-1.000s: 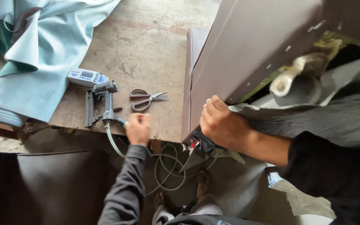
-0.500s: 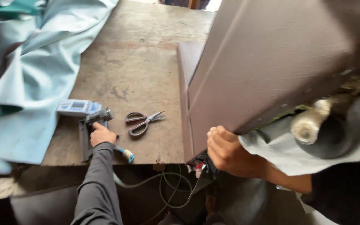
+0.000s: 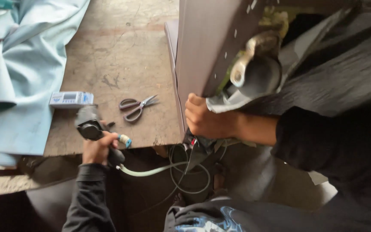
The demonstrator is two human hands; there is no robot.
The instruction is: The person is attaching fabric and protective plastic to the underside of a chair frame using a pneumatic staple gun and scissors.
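At the near edge of the worn workbench, the left hand is closed around a pneumatic staple gun, its pale hose trailing right below the tabletop. To its right, the right hand grips the lower corner of an upholstered brown panel tilted upright. Scissors lie between the hands, farther back; light blue fabric covers the far left.

scissors on workbench | pale blue fabric | small box
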